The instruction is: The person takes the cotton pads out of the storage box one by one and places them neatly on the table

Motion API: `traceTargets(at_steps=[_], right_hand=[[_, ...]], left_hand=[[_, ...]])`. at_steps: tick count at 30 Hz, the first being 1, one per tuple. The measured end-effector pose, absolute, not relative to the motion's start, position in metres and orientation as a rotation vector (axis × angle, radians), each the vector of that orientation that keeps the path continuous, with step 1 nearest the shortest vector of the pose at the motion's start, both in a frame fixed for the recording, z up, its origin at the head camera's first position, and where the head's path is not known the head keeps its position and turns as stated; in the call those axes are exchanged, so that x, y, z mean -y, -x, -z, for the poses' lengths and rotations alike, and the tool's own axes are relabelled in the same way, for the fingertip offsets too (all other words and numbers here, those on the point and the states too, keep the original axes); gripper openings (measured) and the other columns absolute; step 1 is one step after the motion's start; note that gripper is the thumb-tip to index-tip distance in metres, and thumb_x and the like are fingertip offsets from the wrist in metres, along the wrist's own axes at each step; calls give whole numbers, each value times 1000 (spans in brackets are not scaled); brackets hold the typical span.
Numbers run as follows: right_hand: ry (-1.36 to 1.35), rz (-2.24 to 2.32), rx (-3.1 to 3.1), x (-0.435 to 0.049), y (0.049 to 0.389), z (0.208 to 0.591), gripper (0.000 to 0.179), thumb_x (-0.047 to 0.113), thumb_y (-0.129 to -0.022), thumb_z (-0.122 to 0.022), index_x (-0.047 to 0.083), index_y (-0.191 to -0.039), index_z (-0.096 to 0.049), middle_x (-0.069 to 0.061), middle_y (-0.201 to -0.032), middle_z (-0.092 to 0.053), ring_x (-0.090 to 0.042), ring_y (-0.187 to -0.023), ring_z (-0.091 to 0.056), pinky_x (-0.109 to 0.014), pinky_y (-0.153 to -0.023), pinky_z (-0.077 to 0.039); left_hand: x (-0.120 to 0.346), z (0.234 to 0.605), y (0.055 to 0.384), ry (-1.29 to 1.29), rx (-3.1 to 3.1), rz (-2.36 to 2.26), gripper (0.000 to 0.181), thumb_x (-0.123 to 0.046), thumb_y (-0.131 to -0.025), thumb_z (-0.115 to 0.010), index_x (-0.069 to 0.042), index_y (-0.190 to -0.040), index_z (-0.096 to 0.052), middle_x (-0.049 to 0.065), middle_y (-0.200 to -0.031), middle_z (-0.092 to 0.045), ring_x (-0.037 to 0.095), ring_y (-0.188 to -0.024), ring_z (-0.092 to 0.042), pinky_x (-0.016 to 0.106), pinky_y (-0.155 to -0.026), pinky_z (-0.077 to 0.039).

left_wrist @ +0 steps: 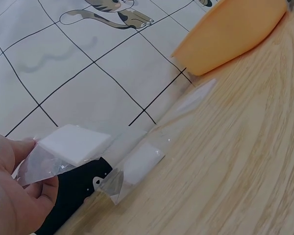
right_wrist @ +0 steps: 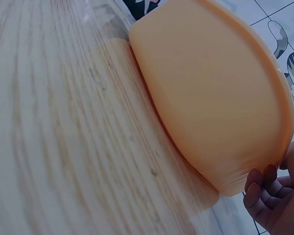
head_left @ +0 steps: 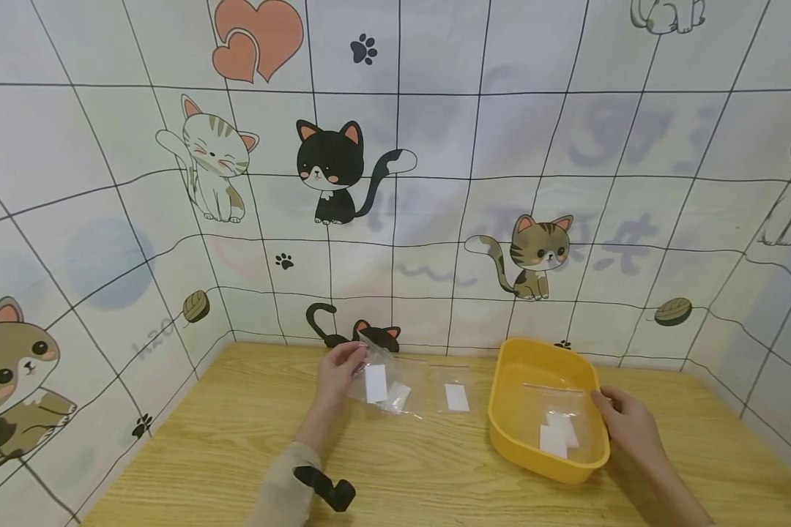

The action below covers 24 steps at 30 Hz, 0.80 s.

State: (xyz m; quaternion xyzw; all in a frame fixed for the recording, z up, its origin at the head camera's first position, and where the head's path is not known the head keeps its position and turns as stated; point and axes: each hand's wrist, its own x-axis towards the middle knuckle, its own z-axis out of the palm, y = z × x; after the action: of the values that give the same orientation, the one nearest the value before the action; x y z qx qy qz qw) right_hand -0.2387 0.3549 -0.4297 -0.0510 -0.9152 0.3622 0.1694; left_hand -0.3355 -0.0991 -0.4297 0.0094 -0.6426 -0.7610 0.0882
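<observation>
Pinching a clear bag (head_left: 376, 383) in the left hand's (head_left: 335, 375) fingers at ten o'clock and the yellow tray's (head_left: 546, 366) rim in the right hand's (head_left: 633, 423) at two, work seems partway: one bag (head_left: 555, 440) inside, other bags (head_left: 457, 397) outside

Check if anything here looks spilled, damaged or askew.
No spill shows around the clear bags or yellow basin; only the cat-print backdrop looks off, its grid lines wavy instead of straight.
</observation>
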Motion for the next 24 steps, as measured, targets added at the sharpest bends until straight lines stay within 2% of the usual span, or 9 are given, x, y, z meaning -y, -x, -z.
traceTargets(at_steps=[6,17,24], right_hand=[[154,-1025,2603,-355,239,429,47,26,-106,-50,-17,-122,-58,-16,-93,-67,-7,-74,-53,-22,-63,-46],[166,-1022,2641,-356,240,428,51,28,-106,-48,-18,-125,-56,-22,-101,-68,-14,-82,-56,-22,-66,-47],[164,-1017,2628,-355,240,428,49,28,-106,-49,-17,-124,-57,-21,-100,-68,-12,-81,-56,-22,-66,-47]], left_hand=[[107,432,336,-38,1883,2276,26,-7,-96,-69,8,-117,-65,4,-95,-72,11,-83,-66,20,-70,-53],[120,437,340,-105,1870,2271,20,-5,-95,-69,7,-111,-68,-1,-88,-68,9,-79,-64,20,-70,-52],[129,439,342,-155,1923,2228,24,-8,-97,-68,8,-114,-66,3,-92,-68,12,-78,-62,21,-69,-51]])
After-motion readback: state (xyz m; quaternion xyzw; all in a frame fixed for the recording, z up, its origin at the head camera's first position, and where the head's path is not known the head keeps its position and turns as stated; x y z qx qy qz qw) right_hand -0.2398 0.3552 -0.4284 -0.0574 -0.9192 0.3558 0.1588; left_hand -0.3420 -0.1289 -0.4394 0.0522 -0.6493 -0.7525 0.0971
